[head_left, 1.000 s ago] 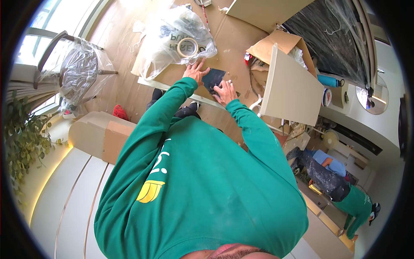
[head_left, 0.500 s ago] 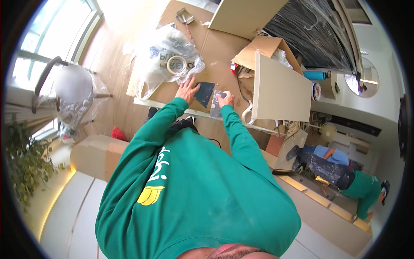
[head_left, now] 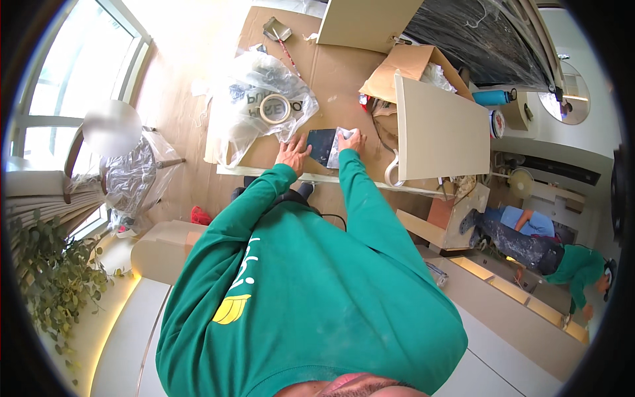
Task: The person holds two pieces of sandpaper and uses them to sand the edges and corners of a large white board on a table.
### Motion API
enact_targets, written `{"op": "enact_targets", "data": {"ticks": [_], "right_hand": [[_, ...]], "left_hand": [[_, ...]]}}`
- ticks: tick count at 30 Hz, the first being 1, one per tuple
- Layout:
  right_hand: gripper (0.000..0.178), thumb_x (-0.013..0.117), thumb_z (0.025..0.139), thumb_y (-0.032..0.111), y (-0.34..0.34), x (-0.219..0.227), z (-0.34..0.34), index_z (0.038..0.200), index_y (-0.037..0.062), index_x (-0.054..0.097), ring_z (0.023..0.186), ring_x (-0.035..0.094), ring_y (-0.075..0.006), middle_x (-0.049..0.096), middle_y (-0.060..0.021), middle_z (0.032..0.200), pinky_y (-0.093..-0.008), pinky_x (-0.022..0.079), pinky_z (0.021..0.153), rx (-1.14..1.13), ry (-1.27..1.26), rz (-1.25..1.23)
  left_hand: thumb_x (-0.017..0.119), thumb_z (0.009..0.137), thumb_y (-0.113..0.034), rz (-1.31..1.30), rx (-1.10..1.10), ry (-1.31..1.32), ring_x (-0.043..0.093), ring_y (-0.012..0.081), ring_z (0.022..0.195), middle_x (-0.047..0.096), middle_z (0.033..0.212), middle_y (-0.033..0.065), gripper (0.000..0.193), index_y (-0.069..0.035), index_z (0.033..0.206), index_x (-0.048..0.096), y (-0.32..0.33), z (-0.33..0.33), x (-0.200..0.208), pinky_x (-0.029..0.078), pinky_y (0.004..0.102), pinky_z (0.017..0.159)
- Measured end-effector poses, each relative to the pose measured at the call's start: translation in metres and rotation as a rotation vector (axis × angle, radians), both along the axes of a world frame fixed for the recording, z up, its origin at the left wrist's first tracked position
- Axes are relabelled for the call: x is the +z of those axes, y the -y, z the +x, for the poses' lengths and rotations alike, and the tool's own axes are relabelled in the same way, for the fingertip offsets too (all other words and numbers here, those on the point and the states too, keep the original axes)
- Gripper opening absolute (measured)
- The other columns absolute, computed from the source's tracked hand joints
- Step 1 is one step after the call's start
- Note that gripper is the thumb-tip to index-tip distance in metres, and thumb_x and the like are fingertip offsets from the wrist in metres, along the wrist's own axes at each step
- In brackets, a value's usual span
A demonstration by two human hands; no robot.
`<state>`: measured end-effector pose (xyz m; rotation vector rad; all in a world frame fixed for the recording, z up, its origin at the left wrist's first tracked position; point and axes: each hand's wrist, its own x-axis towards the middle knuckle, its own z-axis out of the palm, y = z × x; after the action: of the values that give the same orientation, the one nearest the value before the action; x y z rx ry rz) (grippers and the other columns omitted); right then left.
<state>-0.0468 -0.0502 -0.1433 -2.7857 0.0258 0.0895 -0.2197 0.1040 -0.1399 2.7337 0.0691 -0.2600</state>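
Has the dark sheet [head_left: 321,146] flat on the table [head_left: 250,171], near its front edge. Rests the left hand [head_left: 292,154] palm down by the sheet's left side, with fingers spread; grips the grey piece [head_left: 333,157] at the right side with the right hand's [head_left: 350,140] curled fingers.

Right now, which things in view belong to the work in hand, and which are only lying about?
Seemingly in use:
dark flat piece, by the left hand
grey-smeared flat piece, in the right hand
cardboard sheet, under both pieces

Likely just lying about:
tape roll, on the clear plastic bag
open cardboard box
blue bottle
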Motion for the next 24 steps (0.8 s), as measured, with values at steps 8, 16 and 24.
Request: {"op": "enact_targets", "data": {"ticks": [8, 16, 24], "right_hand": [[0.047, 0.085, 0.069, 0.030, -0.010, 0.002, -0.025, 0.103, 0.0069, 0.062, 0.105, 0.060, -0.0390, 0.058, -0.0186, 0.114, -0.0481, 0.050, 0.092, 0.074, -0.034, -0.001], [0.056, 0.086, 0.069, 0.034, 0.000, -0.002, -0.015, 0.109, 0.0037, 0.062, 0.112, 0.056, -0.0395, 0.057, -0.0232, 0.118, -0.0487, 0.048, 0.095, -0.295, -0.036, 0.121], [0.058, 0.084, 0.073, 0.037, -0.024, 0.007, -0.014, 0.114, 0.0042, 0.060, 0.113, 0.056, -0.0388, 0.058, -0.0211, 0.118, -0.0490, 0.048, 0.097, -0.319, -0.038, 0.020]], "left_hand": [[0.053, 0.087, -0.017, -0.036, 0.010, -0.085, 0.020, 0.0363, 0.150, 0.020, 0.164, 0.0139, 0.062, -0.020, 0.149, 0.045, 0.001, 0.002, 0.003, 0.020, 0.0618, 0.117], [0.053, 0.086, -0.017, -0.069, -0.029, -0.122, 0.015, 0.0356, 0.152, 0.017, 0.165, 0.0131, 0.067, -0.021, 0.152, 0.041, -0.006, 0.006, 0.006, 0.018, 0.0621, 0.117], [0.052, 0.088, -0.018, -0.069, -0.055, -0.148, 0.011, 0.0330, 0.153, 0.012, 0.167, 0.0105, 0.066, -0.022, 0.153, 0.039, -0.010, 0.004, 0.005, 0.021, 0.0609, 0.117]]}}
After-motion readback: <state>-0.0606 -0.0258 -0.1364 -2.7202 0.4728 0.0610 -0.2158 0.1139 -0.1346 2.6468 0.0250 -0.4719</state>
